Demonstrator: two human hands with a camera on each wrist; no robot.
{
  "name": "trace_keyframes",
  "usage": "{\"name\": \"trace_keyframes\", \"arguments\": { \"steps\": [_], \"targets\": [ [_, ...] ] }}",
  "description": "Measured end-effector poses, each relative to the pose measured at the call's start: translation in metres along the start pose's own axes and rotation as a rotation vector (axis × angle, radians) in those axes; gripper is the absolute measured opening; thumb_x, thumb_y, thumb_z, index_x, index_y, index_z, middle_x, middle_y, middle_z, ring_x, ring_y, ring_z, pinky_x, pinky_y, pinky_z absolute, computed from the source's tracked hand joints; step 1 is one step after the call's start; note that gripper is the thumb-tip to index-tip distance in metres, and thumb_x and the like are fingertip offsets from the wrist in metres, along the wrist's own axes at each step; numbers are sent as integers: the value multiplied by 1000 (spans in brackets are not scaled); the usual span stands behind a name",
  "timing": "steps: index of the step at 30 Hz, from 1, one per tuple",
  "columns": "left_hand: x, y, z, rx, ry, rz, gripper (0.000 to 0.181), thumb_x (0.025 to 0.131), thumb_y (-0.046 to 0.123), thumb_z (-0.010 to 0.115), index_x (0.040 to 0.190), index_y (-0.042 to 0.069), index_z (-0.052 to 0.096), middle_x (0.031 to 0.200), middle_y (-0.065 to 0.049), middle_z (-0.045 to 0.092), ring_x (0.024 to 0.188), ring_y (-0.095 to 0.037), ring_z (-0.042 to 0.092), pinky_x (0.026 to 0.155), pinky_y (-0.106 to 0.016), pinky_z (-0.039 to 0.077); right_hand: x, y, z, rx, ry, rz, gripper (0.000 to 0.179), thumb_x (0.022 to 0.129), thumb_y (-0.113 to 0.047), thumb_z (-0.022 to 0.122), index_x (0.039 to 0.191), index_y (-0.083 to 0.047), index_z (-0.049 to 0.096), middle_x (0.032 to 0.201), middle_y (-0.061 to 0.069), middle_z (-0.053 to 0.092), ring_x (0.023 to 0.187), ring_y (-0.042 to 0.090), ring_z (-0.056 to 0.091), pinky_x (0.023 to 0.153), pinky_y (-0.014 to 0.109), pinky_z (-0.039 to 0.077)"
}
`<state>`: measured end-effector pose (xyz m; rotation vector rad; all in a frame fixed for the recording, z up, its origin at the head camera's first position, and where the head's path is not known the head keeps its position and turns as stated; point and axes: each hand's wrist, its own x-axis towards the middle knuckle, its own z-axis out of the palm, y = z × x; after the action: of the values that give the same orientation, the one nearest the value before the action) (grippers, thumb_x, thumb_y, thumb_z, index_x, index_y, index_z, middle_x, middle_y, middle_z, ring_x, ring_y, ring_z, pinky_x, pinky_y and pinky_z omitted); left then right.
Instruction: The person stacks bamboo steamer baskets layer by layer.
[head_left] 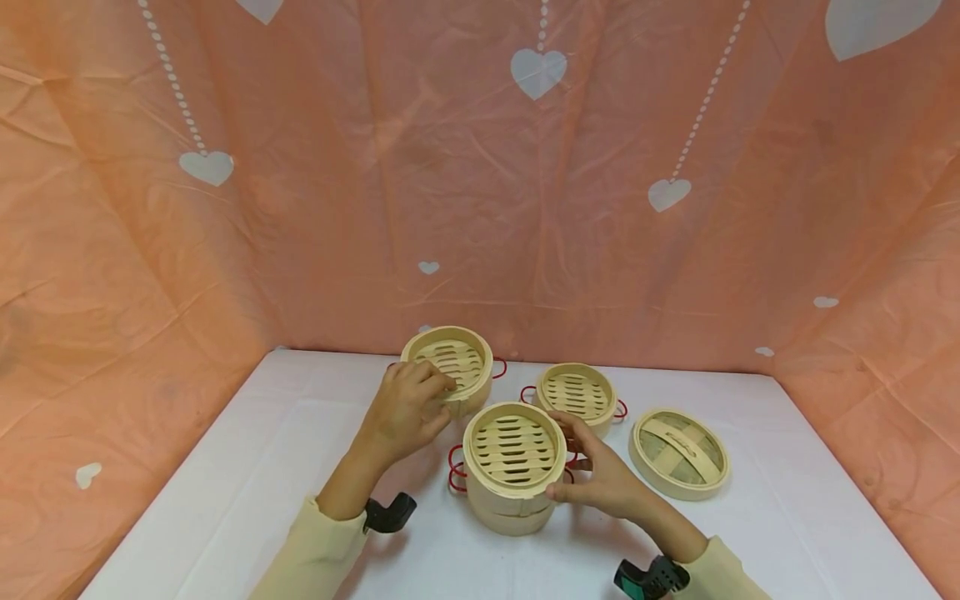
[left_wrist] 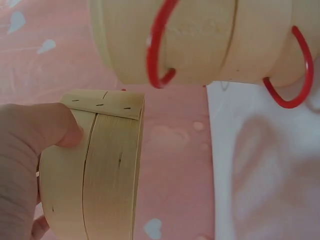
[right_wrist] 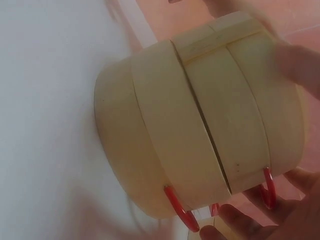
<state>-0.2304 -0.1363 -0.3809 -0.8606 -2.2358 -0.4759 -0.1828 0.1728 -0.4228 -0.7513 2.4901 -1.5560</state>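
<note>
Left hand (head_left: pixel 411 408) had a firm hold on the back-left steamer basket (head_left: pixel 456 358): thumb flat on the pale outer wall, fingers round the far side. Couldn't tell if its base touched the table (head_left: pixel 225 508). Right hand (head_left: pixel 603 479) gripped the upper part of the stacked steamer (head_left: pixel 513 450) at front centre, thumb on the near wall, fingers curved behind by the red handles (right_wrist: pixel 178 207). Stack stood upright: round tiers, smooth thin bent wood, fine grain, a seam line between tiers, overlapped strip ends; top floor was flat slats with rounded slots. Rear basket (head_left: pixel 576 393), same slotted floor and red side loops, sat just behind the stack, right of the left hand's basket. Domed lid (head_left: pixel 679 454) lay farther right, apart: woven panels inside a round rim, strap handle across. White table cover looked matte, softly creased; peach backdrop (head_left: pixel 465 175) was wrinkled sheet with white hearts.
</note>
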Motion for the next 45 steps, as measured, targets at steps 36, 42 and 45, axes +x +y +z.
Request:
{"name": "trace_keyframes", "arguments": {
  "steps": [36, 42, 45],
  "targets": [
    [-4, 49, -24, -58, 90, 157, 21, 69, 16, 71, 89, 17, 68, 85, 6, 58, 79, -15, 50, 85, -37, 41, 1, 3, 0, 17, 1, 0, 91, 73, -21, 83, 147, -16, 32, 133, 14, 54, 117, 28, 54, 88, 45, 47],
    [-4, 58, -19, -59, 103, 169, 23, 67, 15, 70, 89, 18, 68, 84, 6, 58, 77, -14, 49, 84, -37, 41, 0, 4, 0, 19, 3, 2, 90, 72, -20, 83, 147, -16, 31, 136, 16, 53, 118, 31, 53, 88, 48, 46],
    [-5, 62, -17, -66, 119, 174, 23, 66, 15, 70, 88, 18, 67, 84, 6, 58, 77, -14, 49, 83, -36, 41, 1, 3, 0, 27, 4, 7, 90, 72, -20, 83, 146, -15, 32, 135, 17, 53, 118, 33, 53, 88, 48, 46]
  ]
}}
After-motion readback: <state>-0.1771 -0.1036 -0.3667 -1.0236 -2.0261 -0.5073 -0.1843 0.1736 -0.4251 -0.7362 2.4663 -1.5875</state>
